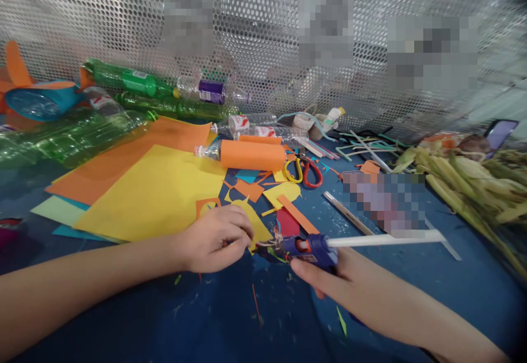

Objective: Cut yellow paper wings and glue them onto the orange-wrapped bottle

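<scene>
My right hand (343,278) grips a blue hot glue gun (325,252), its nozzle pointing left. A long white glue stick (382,239) juts from the gun's back end. Just left of the nozzle is my left hand (222,236), fingers curled together; whatever they may pinch is hidden. Under and behind that hand lie yellow and orange paper cut-outs (260,225). Beyond the hands, a clear bottle wrapped in orange paper (253,155) rests on its side. Scissors with one yellow and one red handle loop (313,174) lie at its right end.
Large yellow (152,198) and orange (102,157) paper sheets cover the left of the blue table (197,319). Green bottles (74,138) and clear bottles (263,132) lie along the perforated metal screen (255,33). Corn husks (465,182) are heaped at right, near straws (370,146).
</scene>
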